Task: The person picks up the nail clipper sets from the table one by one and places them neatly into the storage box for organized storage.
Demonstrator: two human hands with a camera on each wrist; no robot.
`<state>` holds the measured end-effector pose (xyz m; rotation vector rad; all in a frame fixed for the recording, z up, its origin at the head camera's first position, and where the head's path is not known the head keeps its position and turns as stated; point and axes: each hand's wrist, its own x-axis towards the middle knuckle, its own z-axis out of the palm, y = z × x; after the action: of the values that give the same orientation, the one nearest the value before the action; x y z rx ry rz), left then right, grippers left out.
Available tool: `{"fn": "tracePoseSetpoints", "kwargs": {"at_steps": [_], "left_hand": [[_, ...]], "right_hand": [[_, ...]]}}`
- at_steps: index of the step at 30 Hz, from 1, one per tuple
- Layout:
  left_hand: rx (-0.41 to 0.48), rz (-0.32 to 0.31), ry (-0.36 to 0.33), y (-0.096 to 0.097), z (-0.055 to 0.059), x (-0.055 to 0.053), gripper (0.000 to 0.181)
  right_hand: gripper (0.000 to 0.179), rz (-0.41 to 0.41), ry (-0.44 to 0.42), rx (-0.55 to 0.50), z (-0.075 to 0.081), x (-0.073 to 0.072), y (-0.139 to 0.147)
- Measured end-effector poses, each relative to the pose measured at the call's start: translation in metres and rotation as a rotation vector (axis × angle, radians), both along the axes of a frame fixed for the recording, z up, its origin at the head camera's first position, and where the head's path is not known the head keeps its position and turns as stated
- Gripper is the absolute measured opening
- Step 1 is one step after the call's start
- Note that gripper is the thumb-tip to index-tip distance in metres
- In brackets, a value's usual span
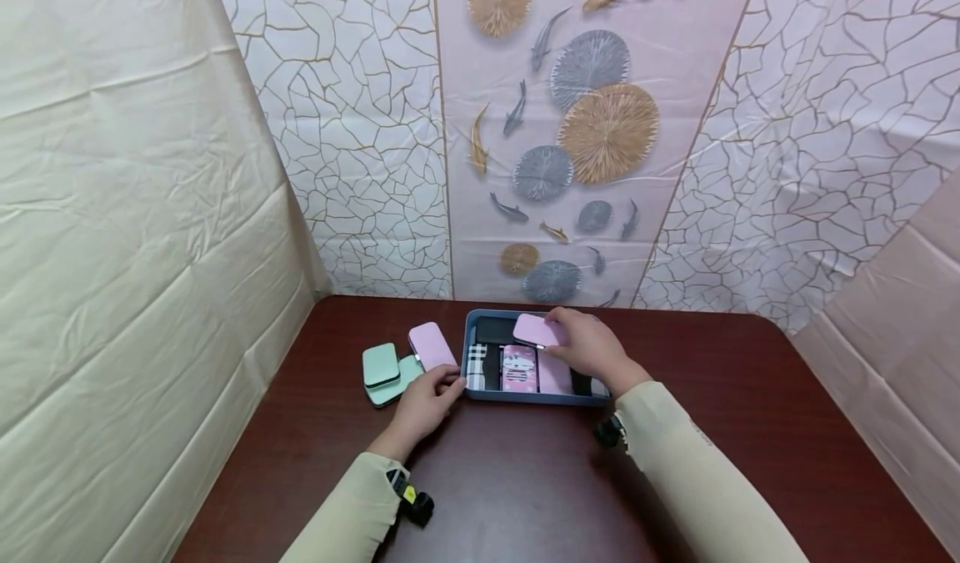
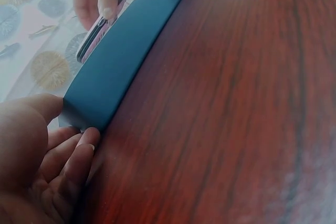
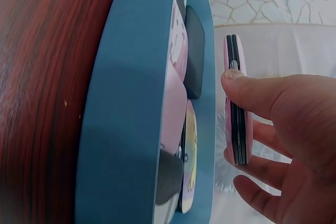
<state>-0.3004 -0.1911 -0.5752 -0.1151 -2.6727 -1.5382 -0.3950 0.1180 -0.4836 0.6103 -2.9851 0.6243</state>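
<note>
"Since we start from the near side, what is the left hand doing?"

"It grips the near left corner of the tray, thumb and fingers bent close round it."

"Left of that?"

"Two green cases, overlapping on the table."

"And the held pink case?"

"Farther off, above the tray. The right hand pinches it, thumb at the near clasp edge, fingers behind, opened no wider than the case needs."

"How will it handle?"

"Light and stiff, I'd judge, maybe slick-faced. Take it by the edges, beside the clasp; pressing that might pop it."
</note>
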Motion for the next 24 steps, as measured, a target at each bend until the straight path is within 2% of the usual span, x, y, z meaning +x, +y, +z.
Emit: {"fn": "tracePoseSetpoints", "kwargs": {"at_steps": [6,12,24], "left_hand": [[0.005,0.002,-0.007,0.000,0.001,0.000,0.036],[0.005,-0.005,0.001,0.000,0.001,0.001,0.036],[-0.002,-0.013,-0.005,-0.002,0.001,0.000,0.037]], "right_hand": [[0.051,0.017,-0.004,0.003,-0.001,-0.001,-0.010],[0.052,0.071,0.018,0.006,-0.004,-0.003,-0.019],[0.051,0.105,-0.012,0.026,-0.005,-0.006,-0.041]]}}
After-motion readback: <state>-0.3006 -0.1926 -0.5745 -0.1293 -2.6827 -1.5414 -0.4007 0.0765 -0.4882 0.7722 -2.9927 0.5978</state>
